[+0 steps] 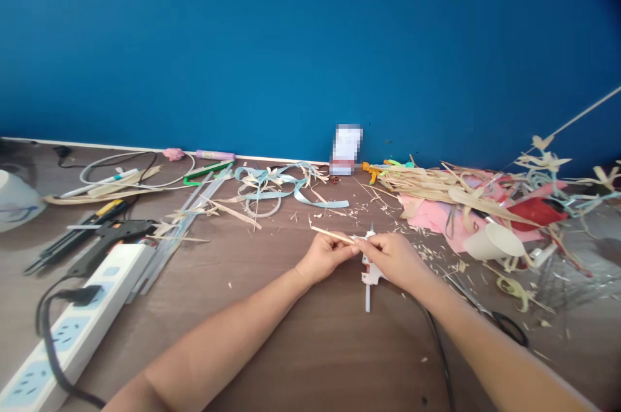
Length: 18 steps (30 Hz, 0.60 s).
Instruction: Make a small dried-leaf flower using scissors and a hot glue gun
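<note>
"Now, where's that pale strip (330, 232)?"
"Above the table (291, 347), short of the far edge! Left hand (321, 258), right hand (392, 258), fingers pinching one end of it, white glue gun (370, 275) beneath the right!"

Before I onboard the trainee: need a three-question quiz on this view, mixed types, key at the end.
1. Near the white plastic glue gun, what does the left hand hold, with one end at the right hand?
2. True or false: a black plug sits in the long white plastic power strip.
3. Where do the black-handled metal scissors lie?
a) left of the power strip
b) right of the right forearm
c) between the two hands

Key:
1. A thin, pale, straight strip.
2. True.
3. b
</note>
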Tool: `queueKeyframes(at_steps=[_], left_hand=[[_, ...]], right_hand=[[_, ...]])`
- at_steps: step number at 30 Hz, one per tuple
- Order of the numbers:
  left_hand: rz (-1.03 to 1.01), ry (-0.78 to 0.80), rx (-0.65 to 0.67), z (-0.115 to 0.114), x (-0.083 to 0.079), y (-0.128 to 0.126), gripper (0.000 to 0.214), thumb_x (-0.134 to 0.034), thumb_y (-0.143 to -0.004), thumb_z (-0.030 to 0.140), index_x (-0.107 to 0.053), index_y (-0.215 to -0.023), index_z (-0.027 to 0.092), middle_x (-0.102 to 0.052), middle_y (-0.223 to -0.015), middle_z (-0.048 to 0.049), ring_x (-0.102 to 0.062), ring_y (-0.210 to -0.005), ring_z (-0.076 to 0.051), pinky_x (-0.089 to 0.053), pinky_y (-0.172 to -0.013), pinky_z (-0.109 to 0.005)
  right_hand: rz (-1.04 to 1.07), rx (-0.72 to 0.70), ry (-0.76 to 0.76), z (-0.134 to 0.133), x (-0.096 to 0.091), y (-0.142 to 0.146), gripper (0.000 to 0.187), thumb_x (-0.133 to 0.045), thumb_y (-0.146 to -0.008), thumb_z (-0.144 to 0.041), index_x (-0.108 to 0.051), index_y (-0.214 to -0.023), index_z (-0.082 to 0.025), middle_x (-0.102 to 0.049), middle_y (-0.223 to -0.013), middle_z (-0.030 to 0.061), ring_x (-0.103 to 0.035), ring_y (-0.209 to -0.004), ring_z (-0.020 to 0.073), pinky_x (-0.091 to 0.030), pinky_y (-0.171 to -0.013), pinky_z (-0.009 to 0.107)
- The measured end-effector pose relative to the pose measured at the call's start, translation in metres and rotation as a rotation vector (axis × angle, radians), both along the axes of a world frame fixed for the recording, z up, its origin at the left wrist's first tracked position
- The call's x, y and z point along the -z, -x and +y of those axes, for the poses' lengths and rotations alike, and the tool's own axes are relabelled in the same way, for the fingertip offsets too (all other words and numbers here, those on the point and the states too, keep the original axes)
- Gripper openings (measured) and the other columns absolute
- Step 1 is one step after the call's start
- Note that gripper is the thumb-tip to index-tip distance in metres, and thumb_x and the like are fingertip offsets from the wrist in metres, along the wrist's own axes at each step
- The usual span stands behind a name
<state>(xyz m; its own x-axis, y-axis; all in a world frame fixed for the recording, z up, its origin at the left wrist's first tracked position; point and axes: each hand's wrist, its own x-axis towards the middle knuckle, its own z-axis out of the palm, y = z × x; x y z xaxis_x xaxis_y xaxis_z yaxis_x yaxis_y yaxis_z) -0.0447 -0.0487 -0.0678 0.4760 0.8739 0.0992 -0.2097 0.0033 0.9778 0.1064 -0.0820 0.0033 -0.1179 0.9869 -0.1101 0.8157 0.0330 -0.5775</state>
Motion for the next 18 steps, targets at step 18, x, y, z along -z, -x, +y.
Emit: queueKeyframes(at_steps=[18], left_hand=[[0.008,0.099,-0.023,0.002,-0.002,-0.001,0.027,-0.066,-0.064,0.038,-0.063,-0.063,0.011,-0.036,-0.043,0.0070,-0.024,-0.044,-0.004,-0.017,-0.045,-0.021]], right_hand=[[0.911,0.357,0.243,0.011,-0.018,-0.017,0.033,-0.060,-0.067,-0.050,-0.051,-0.071,-0.018,-0.027,-0.042,-0.0112,-0.016,-0.033,0.0033,-0.012,-0.033,0.018]])
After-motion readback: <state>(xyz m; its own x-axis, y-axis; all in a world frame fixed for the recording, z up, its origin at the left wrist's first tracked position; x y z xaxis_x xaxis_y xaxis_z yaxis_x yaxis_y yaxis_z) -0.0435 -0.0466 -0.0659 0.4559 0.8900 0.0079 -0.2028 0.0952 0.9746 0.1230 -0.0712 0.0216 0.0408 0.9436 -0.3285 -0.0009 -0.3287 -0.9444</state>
